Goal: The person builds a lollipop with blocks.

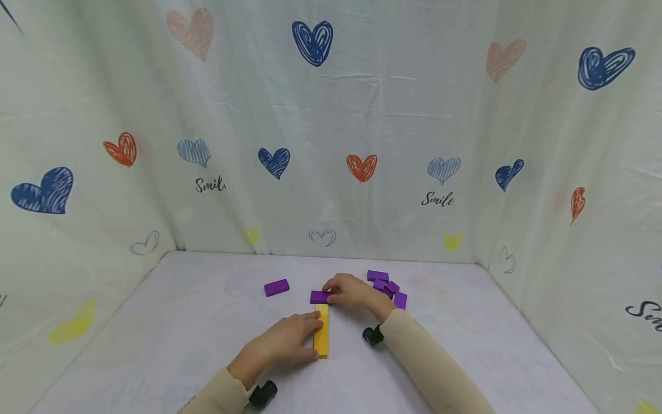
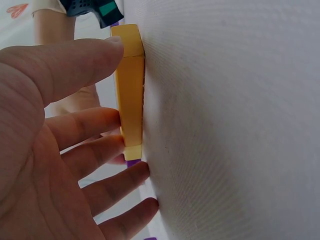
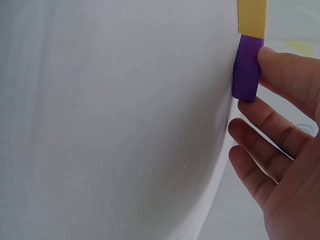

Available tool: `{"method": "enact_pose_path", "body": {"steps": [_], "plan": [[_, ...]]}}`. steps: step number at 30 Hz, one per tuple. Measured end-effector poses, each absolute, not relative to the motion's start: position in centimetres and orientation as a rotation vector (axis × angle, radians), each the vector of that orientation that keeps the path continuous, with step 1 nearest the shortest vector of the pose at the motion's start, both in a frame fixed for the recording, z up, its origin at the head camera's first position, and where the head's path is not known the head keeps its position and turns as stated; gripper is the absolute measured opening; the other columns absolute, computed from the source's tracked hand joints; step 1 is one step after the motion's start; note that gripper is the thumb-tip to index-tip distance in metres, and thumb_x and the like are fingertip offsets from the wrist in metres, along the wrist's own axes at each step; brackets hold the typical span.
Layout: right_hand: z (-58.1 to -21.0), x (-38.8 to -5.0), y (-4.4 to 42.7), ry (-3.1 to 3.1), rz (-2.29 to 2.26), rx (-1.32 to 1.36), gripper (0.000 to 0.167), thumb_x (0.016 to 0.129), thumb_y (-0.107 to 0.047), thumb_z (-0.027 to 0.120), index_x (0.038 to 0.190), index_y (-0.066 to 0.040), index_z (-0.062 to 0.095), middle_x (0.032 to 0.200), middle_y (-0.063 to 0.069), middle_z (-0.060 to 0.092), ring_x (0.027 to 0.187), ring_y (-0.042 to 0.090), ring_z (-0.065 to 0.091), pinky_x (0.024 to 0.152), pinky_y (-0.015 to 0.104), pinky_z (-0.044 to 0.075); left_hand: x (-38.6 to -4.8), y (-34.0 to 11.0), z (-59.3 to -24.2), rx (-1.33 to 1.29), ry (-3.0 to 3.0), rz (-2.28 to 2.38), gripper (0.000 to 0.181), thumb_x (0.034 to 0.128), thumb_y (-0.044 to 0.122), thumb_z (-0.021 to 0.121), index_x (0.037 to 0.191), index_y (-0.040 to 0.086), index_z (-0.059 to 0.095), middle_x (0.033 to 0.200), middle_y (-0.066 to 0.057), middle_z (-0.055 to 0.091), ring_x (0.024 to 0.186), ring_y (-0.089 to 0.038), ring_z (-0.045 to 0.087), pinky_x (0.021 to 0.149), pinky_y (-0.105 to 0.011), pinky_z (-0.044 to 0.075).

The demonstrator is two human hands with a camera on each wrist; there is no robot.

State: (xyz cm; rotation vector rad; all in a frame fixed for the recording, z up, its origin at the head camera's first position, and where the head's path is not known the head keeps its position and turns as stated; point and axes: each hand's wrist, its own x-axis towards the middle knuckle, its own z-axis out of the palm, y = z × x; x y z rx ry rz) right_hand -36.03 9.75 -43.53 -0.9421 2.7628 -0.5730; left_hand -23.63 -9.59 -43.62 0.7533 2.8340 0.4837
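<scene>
A long yellow block [image 1: 321, 333] lies lengthwise on the table. My left hand [image 1: 283, 340] rests against its left side, thumb at the near end and fingertips farther along, loosely extended; the left wrist view shows the thumb on the yellow block [image 2: 131, 95]. Just beyond the far end, a purple block [image 1: 319, 297] lies crosswise. My right hand [image 1: 354, 292] pinches this one's right part between thumb and index finger. In the right wrist view the purple block [image 3: 246, 70] appears against the yellow block [image 3: 252, 17], with the other fingers of the hand [image 3: 287, 135] spread.
Another purple block [image 1: 276, 287] lies alone to the left. Several purple blocks [image 1: 377, 276] are clustered at the right, beyond my right forearm, some leaning on each other. A white curtain [image 1: 383, 213] with printed hearts stands behind and beside the white table [image 1: 207, 293].
</scene>
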Motion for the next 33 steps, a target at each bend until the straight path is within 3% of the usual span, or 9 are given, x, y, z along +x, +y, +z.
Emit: {"method": "enact_pose_path", "body": {"steps": [33], "plan": [[-43.71,-35.80,9.81,2.707,-0.603,-1.004,0.024,0.091,-0.026,0.066,0.115,-0.023,0.068,0.102,-0.012,0.061,0.092,0.007,0.054,0.087,0.025,0.050,-23.26,-9.44,-43.29,0.748,2.840,0.473,0.060,0.0820,0.040,0.072,0.134,0.014,0.056,0.145,-0.006,0.045,0.129,-0.029,0.046,0.104,-0.050,0.039]]}}
